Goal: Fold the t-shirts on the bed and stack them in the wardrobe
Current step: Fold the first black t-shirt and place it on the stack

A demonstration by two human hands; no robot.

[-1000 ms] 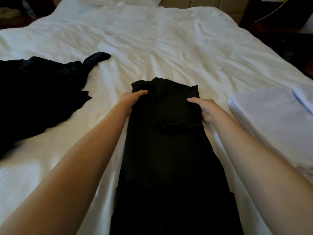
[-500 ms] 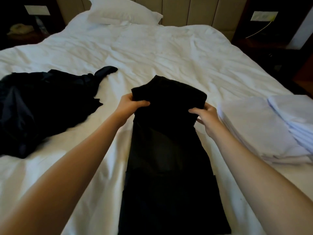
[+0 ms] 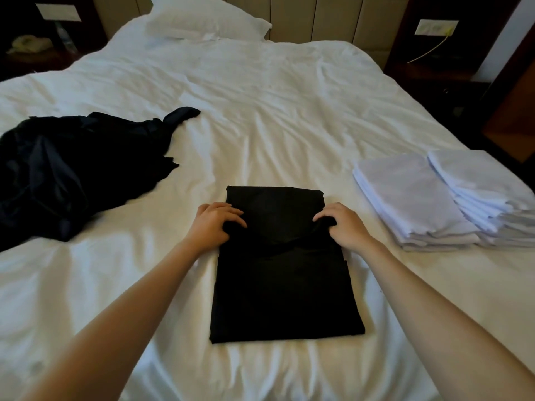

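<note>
While pinching black t-shirt (image 3: 285, 290) fold w/ left hand (image 3: 215, 224) & right hand (image 3: 341, 227): mid-fold. Left of fingers (image 3: 228, 211), dark heap (image 3: 72, 169) unfolded; right, white stacks (image 3: 419, 198) done.

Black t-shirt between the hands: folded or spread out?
Folded: the black t-shirt lies as a compact rectangle, its far half doubled back over the near half.

We found the black t-shirt (image 3: 286, 293) to be matt, smooth cloth, while the dark heap (image 3: 72, 175) showed a faint sheen. The white stacks (image 3: 411, 198) were smooth cloth, the bed sheet (image 3: 289, 111) creased, and the headboard (image 3: 333, 18) padded and matt.
</note>
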